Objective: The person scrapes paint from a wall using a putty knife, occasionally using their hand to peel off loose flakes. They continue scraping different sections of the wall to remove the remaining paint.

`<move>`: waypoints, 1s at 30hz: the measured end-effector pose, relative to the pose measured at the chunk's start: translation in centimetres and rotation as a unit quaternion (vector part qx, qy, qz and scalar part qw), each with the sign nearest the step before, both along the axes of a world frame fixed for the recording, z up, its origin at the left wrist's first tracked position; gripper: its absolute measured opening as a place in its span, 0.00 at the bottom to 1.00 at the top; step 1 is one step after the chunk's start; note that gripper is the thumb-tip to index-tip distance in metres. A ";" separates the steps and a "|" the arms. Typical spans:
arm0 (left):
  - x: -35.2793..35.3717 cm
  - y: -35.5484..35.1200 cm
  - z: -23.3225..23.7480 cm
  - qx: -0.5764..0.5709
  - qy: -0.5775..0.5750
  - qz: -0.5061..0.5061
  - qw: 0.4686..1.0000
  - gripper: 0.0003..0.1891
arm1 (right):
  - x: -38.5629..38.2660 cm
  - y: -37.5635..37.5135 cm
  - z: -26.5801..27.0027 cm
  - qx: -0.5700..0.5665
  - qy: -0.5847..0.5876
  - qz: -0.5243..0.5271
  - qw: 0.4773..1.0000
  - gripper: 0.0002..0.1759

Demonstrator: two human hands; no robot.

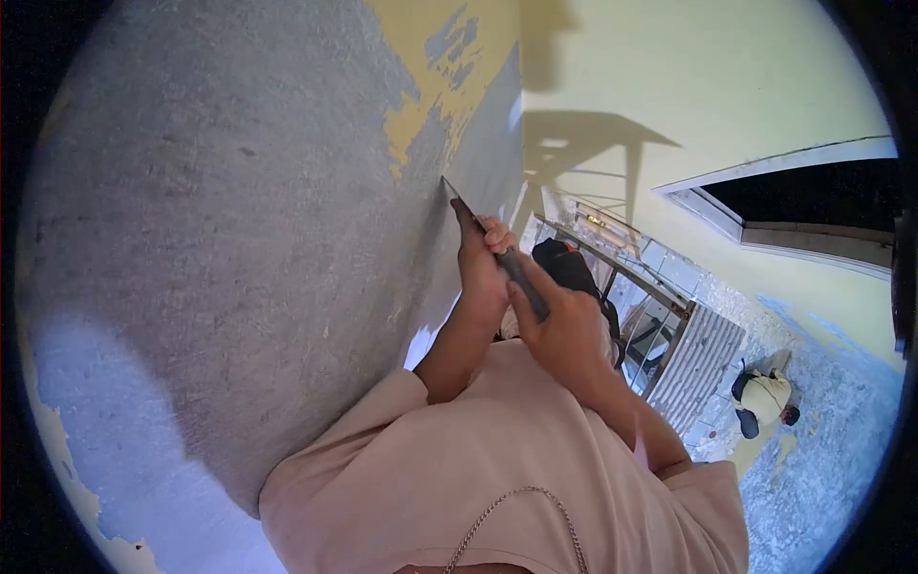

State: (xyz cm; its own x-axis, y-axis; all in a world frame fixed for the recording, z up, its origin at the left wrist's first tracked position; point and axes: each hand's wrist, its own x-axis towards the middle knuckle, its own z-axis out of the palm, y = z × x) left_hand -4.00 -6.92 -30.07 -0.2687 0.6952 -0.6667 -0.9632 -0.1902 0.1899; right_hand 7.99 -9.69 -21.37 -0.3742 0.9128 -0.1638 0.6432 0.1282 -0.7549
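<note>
My left hand (483, 258) is closed round the front part of a scraper (526, 287) with a long dark handle. Its thin blade end reaches the wall (287, 191), just below a jagged strip of yellow paint (421, 105). Behind it, my right hand (566, 330) is wrapped round the rear of the same handle. Bare grey surface surrounds the blade, and whether the blade presses flat or only by its edge cannot be made out.
Beyond my hands stands scaffolding with a metal frame (660, 292) and a corrugated plank (696, 368). Another person (765, 397) is lower down at the right, near a patchy blue-white wall (832, 440). A window opening (765, 230) sits in the pale yellow wall.
</note>
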 end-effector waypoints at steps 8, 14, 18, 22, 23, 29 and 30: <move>-1.6 0.8 -0.1 0.040 -0.026 -0.081 0.996 0.19 | -1.1 -0.1 0.6 0.026 0.010 -0.014 1.000 0.19; -2.1 2.2 0.5 0.058 0.037 -0.125 0.990 0.19 | -2.3 1.3 0.3 0.022 0.006 -0.027 0.999 0.18; -1.8 2.3 2.7 0.021 0.080 -0.126 0.989 0.21 | -0.8 0.4 0.8 0.069 0.046 -0.009 0.996 0.21; -2.0 4.0 2.0 0.060 0.072 -0.129 0.987 0.19 | -1.9 2.4 -0.5 0.083 -0.003 -0.033 0.996 0.22; -1.4 3.8 1.9 0.049 0.061 -0.102 0.992 0.19 | -1.3 3.2 -0.2 0.048 0.034 -0.039 0.997 0.22; -0.7 4.1 2.8 0.048 0.030 -0.066 0.996 0.19 | 0.3 3.6 0.4 0.104 0.051 -0.025 0.993 0.19; -0.1 4.8 3.2 0.003 0.046 -0.064 0.997 0.19 | 0.2 3.8 0.3 0.092 0.050 -0.042 0.994 0.18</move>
